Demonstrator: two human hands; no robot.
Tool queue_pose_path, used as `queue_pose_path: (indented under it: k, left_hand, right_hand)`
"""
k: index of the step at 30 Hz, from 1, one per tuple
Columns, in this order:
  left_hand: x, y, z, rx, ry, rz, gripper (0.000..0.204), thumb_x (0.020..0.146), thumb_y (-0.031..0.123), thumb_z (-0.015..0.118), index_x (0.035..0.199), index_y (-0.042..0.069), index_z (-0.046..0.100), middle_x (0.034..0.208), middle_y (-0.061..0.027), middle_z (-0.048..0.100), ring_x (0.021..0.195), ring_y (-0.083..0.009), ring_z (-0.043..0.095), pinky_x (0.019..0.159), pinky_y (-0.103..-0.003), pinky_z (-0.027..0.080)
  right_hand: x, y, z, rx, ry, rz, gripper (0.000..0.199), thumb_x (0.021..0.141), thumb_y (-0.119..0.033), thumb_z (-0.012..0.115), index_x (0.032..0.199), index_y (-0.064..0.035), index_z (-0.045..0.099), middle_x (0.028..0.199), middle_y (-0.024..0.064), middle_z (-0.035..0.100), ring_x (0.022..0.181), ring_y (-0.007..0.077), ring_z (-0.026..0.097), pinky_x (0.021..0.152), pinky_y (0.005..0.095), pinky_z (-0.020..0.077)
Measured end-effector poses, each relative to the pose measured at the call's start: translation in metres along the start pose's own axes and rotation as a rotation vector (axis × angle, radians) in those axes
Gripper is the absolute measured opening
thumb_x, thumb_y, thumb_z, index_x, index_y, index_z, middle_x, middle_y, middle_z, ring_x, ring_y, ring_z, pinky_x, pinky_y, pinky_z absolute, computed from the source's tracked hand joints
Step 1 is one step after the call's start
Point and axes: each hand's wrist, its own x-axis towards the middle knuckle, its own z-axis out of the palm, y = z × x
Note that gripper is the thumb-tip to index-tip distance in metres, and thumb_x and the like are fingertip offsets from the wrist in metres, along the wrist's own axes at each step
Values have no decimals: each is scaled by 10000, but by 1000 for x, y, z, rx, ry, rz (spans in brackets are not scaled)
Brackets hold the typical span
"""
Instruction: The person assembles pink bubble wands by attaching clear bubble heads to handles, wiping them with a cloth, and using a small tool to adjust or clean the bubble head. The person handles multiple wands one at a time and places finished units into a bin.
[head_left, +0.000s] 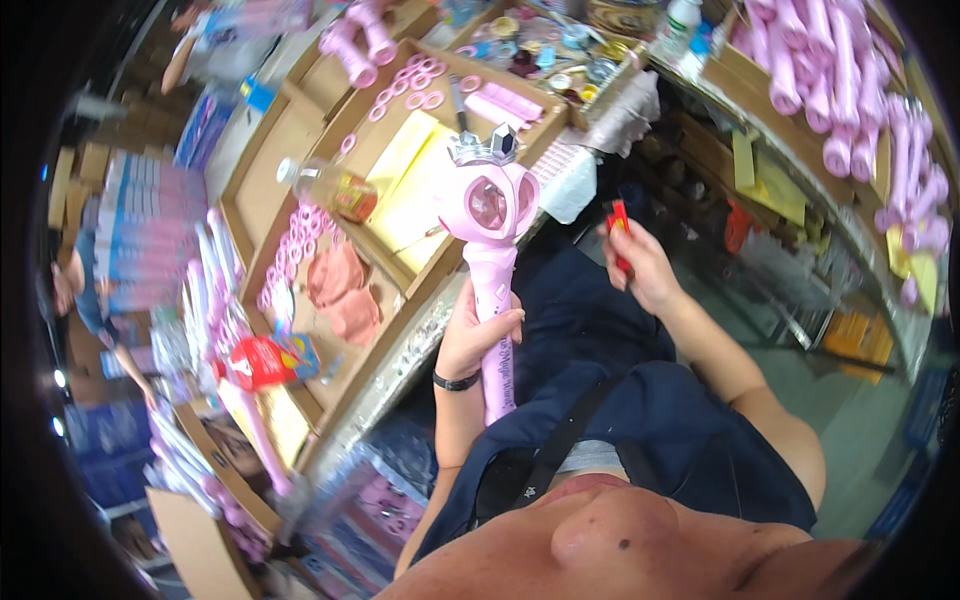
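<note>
My left hand is wrapped round the handle of a pink toy wand, which stands upright in front of my body. A round openwork head tops the wand, with a clear faceted gem inside and a silver crown above. My right hand is closed on a small red tool to the right of the wand, apart from it. The tool's lower part is covered by my fingers, so its exact kind cannot be made out.
A cardboard tray beside the wand holds pink rings, a yellow sheet and a clear bottle. Pink handles fill a box at the upper right. Another person's arm is at the far left.
</note>
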Motion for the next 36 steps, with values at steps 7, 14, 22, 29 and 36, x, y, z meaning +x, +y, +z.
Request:
queue_pose_path:
  k: [7, 14, 22, 29, 36]
  left_hand:
    - [32, -2, 32, 101, -23, -111, 489, 792, 11, 653, 1208, 8, 398, 817, -82, 575, 618, -125, 576, 570, -238, 472]
    - [49, -12, 45, 146, -50, -221, 477, 802, 9, 641, 1217, 21, 406, 830, -70, 569, 627, -115, 572, 584, -238, 479]
    - [51, -10, 53, 202, -1, -252, 467, 803, -12, 634, 1213, 26, 413, 836, -58, 563, 628, -107, 567, 589, -231, 478]
    - [45, -11, 52, 218, 45, -218, 452, 800, 10, 646, 1192, 4, 420, 842, -87, 574, 646, -135, 566, 585, -252, 485]
    - [44, -11, 52, 246, 123, -231, 441, 813, -8, 641, 1197, 22, 425, 852, -48, 564, 647, -98, 555, 597, -233, 481]
  right_hand:
    - [10, -28, -1, -157, -93, -198, 376, 1011, -383, 358, 999, -41, 513, 738, 9, 498, 498, 72, 423, 470, 207, 357]
    - [0, -21, -15, 259, 38, -31, 311, 983, -316, 473, 1084, -28, 535, 841, 40, 548, 599, 101, 521, 550, 234, 426]
    - [0, -36, -21, -530, 117, -292, 281, 923, -281, 572, 1039, -25, 562, 944, 91, 618, 807, 204, 599, 707, 286, 471]
    - [1, -45, -8, -844, 311, -467, 226, 804, -259, 664, 869, -46, 629, 834, 118, 615, 739, 271, 613, 657, 312, 487]
    - [2, -40, 2, -897, 345, -570, 220, 738, -222, 704, 848, -45, 633, 811, 97, 632, 683, 250, 637, 618, 309, 508]
